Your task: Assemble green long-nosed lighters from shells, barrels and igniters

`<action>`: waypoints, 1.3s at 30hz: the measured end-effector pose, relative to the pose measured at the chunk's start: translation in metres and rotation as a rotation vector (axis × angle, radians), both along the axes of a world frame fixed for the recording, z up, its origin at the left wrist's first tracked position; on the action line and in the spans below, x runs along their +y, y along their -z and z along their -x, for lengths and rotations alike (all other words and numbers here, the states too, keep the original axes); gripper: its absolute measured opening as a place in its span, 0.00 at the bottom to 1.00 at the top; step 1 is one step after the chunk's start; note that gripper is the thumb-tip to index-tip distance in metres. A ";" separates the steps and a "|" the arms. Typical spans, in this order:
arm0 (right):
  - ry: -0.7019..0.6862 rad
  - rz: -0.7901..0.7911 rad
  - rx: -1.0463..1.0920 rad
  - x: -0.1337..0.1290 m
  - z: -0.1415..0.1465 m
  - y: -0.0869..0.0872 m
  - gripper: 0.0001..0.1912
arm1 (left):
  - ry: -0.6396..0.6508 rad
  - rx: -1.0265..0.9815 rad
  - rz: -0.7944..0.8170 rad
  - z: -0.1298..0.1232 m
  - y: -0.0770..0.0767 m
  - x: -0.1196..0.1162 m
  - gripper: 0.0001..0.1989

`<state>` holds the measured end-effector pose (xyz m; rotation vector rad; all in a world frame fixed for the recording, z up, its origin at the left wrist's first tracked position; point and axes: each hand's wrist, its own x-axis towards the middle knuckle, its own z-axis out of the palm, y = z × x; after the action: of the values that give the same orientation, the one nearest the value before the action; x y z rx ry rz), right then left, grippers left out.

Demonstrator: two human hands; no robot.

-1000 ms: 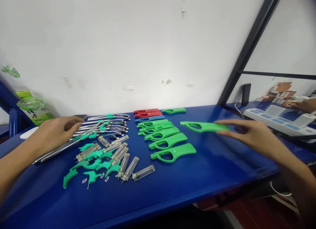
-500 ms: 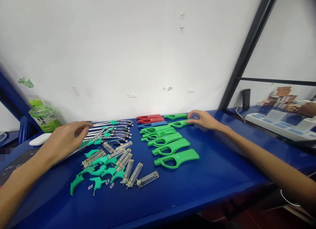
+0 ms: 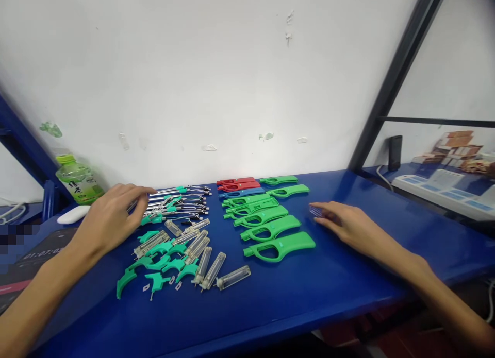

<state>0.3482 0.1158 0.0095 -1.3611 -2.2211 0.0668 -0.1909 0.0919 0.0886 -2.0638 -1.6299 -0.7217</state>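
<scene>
Might jostle silver metal rods (image 3: pixel 158 196) with low left hand (image 3: pixel 114 216) (can't tell grip), pinching small clear piece (image 3: pixel 315 211) in right hand (image 3: pixel 350 224).

Blue table (image 3: pixel 270 291), glossy top. Far left: one green-capped bottle (image 3: pixel 80 182), one white rounded item (image 3: pixel 73 215), one dark device with display (image 3: pixel 40 252). Left of middle: metal rods (image 3: pixel 158 198), wired; clear tubes (image 3: pixel 214 271), teal pieces (image 3: pixel 158 282), small pale tabs (image 3: pixel 178 286). Middle: casings in red (image 3: pixel 243 185), blue (image 3: pixel 243 192) and green (image 3: pixel 290 244), laid flat.
</scene>
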 end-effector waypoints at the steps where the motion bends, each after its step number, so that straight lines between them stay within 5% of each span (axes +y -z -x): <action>1: 0.003 -0.009 0.007 -0.001 0.003 0.000 0.25 | 0.021 0.006 -0.034 -0.005 -0.003 -0.004 0.23; 5: 0.038 -0.086 0.051 -0.014 0.011 -0.003 0.25 | 0.132 0.011 -0.152 -0.046 0.004 -0.040 0.18; 10: 0.159 -0.236 0.142 -0.055 0.015 0.008 0.19 | 0.397 0.190 -0.182 -0.121 0.064 -0.106 0.27; 15: 0.185 -0.265 0.163 -0.073 0.017 0.020 0.15 | 0.394 0.549 -0.269 -0.144 0.100 -0.119 0.27; 22: 0.186 -0.297 0.156 -0.069 0.016 0.024 0.15 | 0.364 0.385 -0.167 -0.126 0.097 -0.120 0.36; 30: 0.209 -0.365 0.143 -0.071 0.015 0.027 0.13 | 0.303 0.355 -0.162 -0.134 0.087 -0.125 0.19; 39: 0.222 -0.410 0.150 -0.075 0.020 0.021 0.11 | 0.337 0.155 -0.118 -0.132 0.090 -0.130 0.20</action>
<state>0.3278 0.0410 -0.0116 -1.3101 -1.8209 -0.3367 -0.0591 -0.0377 -0.0016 -2.2699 -1.1414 -0.7252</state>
